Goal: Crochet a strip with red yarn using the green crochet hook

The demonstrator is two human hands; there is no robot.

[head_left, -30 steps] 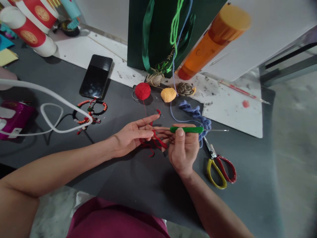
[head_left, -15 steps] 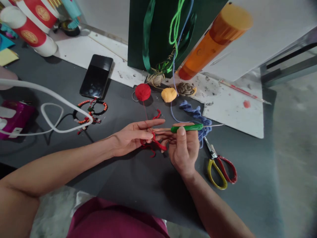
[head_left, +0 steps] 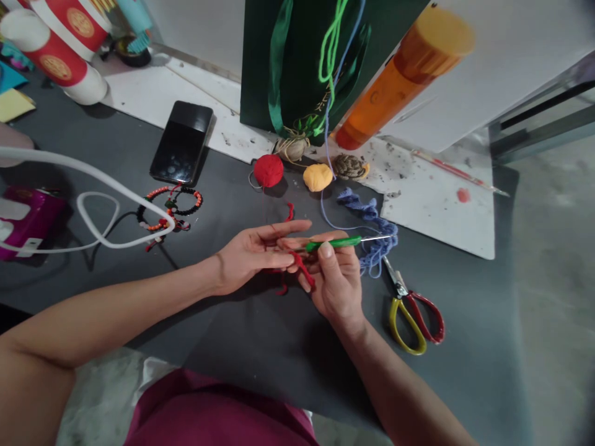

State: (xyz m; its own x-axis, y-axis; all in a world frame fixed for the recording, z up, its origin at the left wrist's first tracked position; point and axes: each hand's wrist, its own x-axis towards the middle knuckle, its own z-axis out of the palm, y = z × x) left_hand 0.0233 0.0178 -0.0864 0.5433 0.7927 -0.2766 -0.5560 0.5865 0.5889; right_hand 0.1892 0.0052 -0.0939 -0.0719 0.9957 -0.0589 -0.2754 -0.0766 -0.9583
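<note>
In the head view, the left hand pinched red yarn, likely limp, best held beside the hook the right hand gripped.

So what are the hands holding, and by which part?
The right hand holds a crochet hook by its green handle. The left hand pinches red crochet work; exactly where is hidden.

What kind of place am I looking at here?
Probably a craft table, perhaps at home: a hand holds a green-handled crochet hook, with a red yarn ball, a yellow yarn ball and scissors nearby.
</note>
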